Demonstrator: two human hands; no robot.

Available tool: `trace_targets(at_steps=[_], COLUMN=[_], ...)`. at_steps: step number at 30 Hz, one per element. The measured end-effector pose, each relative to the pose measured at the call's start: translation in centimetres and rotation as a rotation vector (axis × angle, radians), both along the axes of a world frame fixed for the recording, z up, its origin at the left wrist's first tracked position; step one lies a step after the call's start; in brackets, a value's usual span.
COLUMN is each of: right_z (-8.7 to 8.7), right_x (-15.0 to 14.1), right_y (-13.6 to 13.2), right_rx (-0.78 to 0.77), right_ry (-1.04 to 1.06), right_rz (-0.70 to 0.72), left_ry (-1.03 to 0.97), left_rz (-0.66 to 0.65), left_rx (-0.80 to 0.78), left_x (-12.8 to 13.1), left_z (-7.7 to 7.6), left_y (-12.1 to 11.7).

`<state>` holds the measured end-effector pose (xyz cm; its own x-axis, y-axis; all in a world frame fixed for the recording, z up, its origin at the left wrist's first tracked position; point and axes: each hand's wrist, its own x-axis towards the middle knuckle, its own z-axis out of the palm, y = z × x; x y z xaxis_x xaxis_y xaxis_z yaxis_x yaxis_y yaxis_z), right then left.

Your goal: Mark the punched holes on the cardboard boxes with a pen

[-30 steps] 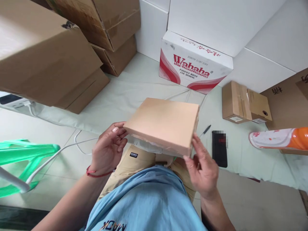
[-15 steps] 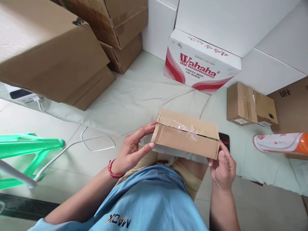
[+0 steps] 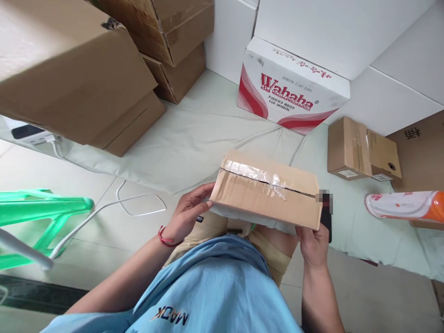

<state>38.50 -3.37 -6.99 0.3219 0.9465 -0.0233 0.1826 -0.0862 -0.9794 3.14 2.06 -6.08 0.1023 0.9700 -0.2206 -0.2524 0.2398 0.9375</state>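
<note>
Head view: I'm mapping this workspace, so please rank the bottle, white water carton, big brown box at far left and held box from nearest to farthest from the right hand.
From the right hand:
1. Held box, touching it.
2. Bottle, off to the right.
3. White water carton, at the back.
4. Big brown box, far left.

held carton [image 3: 263,203] tan; wahaha box [image 3: 293,92] white, 2 red swooshes; shirt [image 3: 215,282] light blue; bracelet [image 3: 166,241] red

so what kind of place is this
Probably an indoor storage or packing corner: large brown cartons and a Wahaha water box stand on a pale cloth-covered surface, and a taped box is being held in front of it.
</note>
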Motion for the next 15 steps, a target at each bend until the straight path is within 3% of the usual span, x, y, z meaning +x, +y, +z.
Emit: trace_targets(at_steps=[3, 6, 11, 15], right_z=[1.0, 1.8, 2.5, 2.2], right_x=[-0.3, -0.9, -1.4, -1.2], right_y=[0.2, 0.7, 1.4, 1.4], right_rx=[0.086, 0.093, 0.000, -0.034], right_ry=[0.015, -0.017, -0.328, -0.371], right_rz=[0.032, 0.063, -0.104, -0.097], left_ry=[-0.022, 0.031, 0.134, 0.133], left_rz=[0.064, 0.045, -0.003, -0.001], left_rx=[-0.012, 0.009, -0.033, -0.001], left_x=[-0.4, -0.5, -0.4, -0.4], left_z=[1.2, 1.7, 1.4, 1.1], left_y=[0.0, 0.0, -0.3, -0.2])
